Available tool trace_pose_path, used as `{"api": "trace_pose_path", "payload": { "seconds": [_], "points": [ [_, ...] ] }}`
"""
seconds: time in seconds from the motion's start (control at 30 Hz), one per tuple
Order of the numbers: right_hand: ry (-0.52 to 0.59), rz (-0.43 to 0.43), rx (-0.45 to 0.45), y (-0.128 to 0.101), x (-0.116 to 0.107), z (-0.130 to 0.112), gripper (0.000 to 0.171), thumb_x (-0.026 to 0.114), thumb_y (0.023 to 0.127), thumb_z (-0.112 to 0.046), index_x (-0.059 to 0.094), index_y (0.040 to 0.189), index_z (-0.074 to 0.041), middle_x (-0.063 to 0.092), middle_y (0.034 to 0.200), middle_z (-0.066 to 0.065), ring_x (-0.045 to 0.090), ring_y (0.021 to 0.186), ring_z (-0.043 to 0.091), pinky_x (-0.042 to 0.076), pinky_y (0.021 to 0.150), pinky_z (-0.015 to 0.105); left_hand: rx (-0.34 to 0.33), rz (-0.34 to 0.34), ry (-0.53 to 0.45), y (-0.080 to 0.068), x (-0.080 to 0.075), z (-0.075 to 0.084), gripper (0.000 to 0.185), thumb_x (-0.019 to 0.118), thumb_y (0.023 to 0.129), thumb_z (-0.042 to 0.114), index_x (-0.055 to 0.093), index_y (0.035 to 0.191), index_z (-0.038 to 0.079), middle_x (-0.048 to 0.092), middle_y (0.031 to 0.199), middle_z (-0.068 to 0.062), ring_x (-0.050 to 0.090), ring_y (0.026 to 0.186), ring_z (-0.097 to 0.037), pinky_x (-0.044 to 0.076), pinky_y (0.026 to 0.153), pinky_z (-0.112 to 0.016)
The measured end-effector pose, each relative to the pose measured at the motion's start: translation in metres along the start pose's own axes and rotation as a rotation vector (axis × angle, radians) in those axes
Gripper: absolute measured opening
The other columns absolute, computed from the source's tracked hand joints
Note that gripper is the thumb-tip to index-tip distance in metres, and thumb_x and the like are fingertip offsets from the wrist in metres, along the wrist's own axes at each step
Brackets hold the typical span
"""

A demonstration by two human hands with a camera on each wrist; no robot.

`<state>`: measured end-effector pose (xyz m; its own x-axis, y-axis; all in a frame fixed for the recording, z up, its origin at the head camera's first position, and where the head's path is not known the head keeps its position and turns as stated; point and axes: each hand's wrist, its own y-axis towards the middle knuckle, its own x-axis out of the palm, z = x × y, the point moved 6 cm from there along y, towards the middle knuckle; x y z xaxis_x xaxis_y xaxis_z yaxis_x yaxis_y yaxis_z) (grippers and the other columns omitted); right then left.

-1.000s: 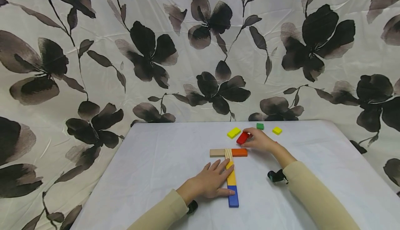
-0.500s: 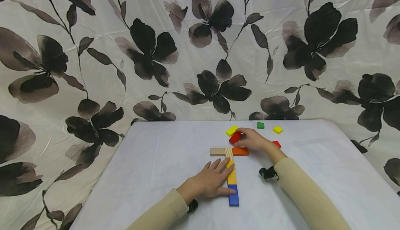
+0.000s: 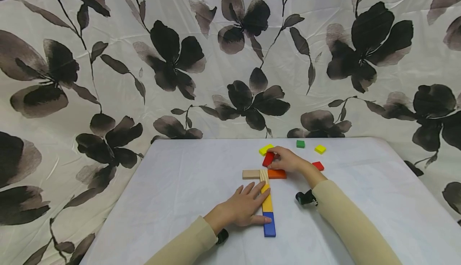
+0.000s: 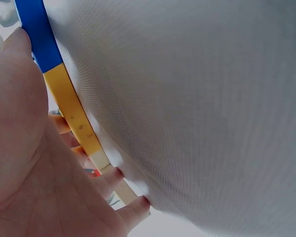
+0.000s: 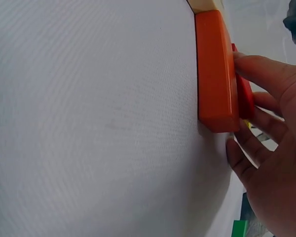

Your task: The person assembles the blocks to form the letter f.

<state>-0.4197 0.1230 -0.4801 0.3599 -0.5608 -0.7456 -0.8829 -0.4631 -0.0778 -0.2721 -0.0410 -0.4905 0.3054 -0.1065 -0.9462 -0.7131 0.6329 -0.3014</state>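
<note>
The right hand pinches a red block between fingers and thumb, holding it at the far end of the cross, just above the orange block. In the right wrist view the red block lies against the far side of the orange block.

The left hand rests flat on the bench, fingers straight, pressing against the left side of the stem: a striped wood block, a yellow block and a blue block in line. The left wrist view shows the fingers along the yellow block.

A tan block forms the left bar of the cross.

Loose on the bench beyond: a yellow piece, a green cube, a yellow cube and a second red block.
</note>
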Motion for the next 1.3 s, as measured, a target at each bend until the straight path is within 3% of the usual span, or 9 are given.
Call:
{"api": "trace_pose_path", "payload": {
  "seconds": [0.93, 1.3],
  "points": [
    [0.088, -0.031, 0.027, 0.0074, 0.0081, 0.0014, 0.052, 0.069, 0.098, -0.022, 0.053, 0.146, -0.008, 0.056, 0.141, 0.021, 0.053, 0.127, 0.037, 0.046, 0.108, 0.055, -0.001, -0.003, 0.006, 0.0003, -0.0010, 0.0005, 0.093, 0.041, 0.092, 0.080, 0.018, 0.166, 0.029, 0.006, 0.173, 0.000, 0.017, 0.157, -0.033, 0.026, 0.119, -0.062],
    [0.124, -0.008, 0.040, 0.0072, 0.0083, 0.0011, 0.054, 0.070, 0.097, -0.021, 0.052, 0.144, -0.001, 0.058, 0.137, 0.021, 0.055, 0.123, 0.035, 0.050, 0.106, 0.049, -0.004, -0.007, 0.002, -0.0003, -0.0022, 0.0014, 0.093, 0.041, 0.092, 0.080, 0.018, 0.166, 0.028, 0.007, 0.173, -0.001, 0.018, 0.156, -0.034, 0.026, 0.119, -0.062]
  ]
}}
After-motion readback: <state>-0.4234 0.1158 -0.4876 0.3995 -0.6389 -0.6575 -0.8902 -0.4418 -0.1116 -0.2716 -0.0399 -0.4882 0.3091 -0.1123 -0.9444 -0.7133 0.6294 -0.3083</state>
